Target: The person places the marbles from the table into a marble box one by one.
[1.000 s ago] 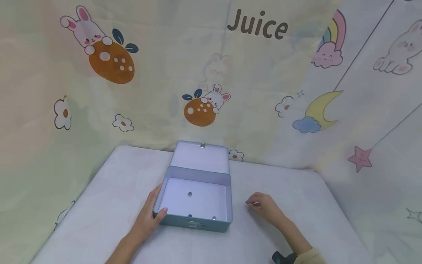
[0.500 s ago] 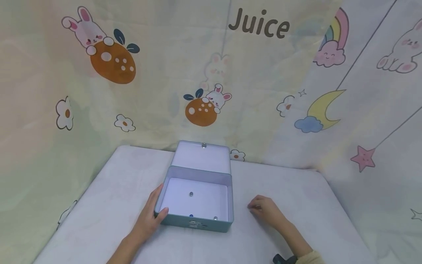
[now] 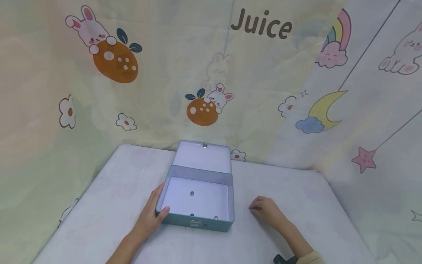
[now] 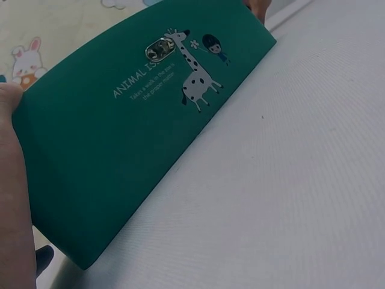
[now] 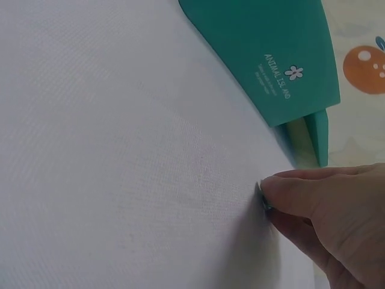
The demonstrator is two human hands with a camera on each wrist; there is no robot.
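A green metal box (image 3: 197,222) with a pale inside stands on the table, its lid (image 3: 202,157) tipped back. My left hand (image 3: 146,220) grips the box's near left corner, thumb over the front rim and fingers along the left side. Inside lie a clear marble (image 3: 192,193) in the middle, a blue marble (image 3: 192,215) at the front wall and another clear marble (image 3: 215,217) near the front right. To the right of the box, my right hand (image 3: 267,211) pinches a small glass marble (image 5: 265,200) close over the cloth, mostly hidden by the fingertips.
White cloth covers the table (image 3: 257,242), which runs back to a printed curtain (image 3: 158,73) with rabbits, flowers and a moon. A metal clasp (image 4: 160,50) sits on the box's front. A dark wrist device (image 3: 283,259) shows at the right sleeve.
My right hand has shifted slightly toward me, with its fingertips drawn closer together. My left hand keeps its grip on the box. The head view has turned a little.
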